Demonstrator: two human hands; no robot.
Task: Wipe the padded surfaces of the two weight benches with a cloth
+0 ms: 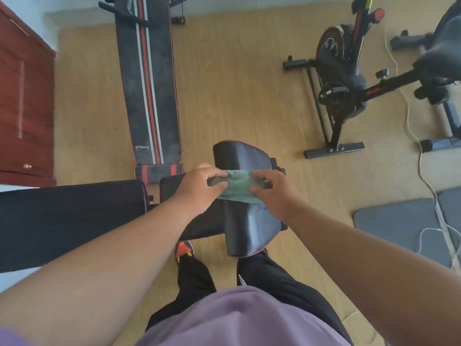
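Both hands met over the near bench. The left hand (199, 188) pinched one end of a green cloth (235, 187) between thumb and curled fingers, and the right hand (274, 193) pinched the other end the same way, so the cloth was stretched between them. It looked like soft, napped terry, bunched at the ends, with a hemmed edge hanging at six o'clock. It was held just above a black pad (247, 221) with a smooth, slightly shiny, vinyl-like skin, rounded corners and a raised fold down its length.

From that pad the black bench (69, 221) ran off toward nine o'clock, a long, flat cushion with a narrow gap between its two sections. At eleven o'clock the striped bench (149, 91) stretched toward twelve, its dark, matte cover marked by red and grey stripes and thin red piping along the edges; its near end nearly met the black bench.

Between the striped bench and the exercise bike (344, 78) at two o'clock lay a wide strip of bare tan floor (237, 83). A grey mat (399, 228) lay at three o'clock, crossed by a white cord (424, 178). A red-brown cabinet (25, 108) stood at ten o'clock.
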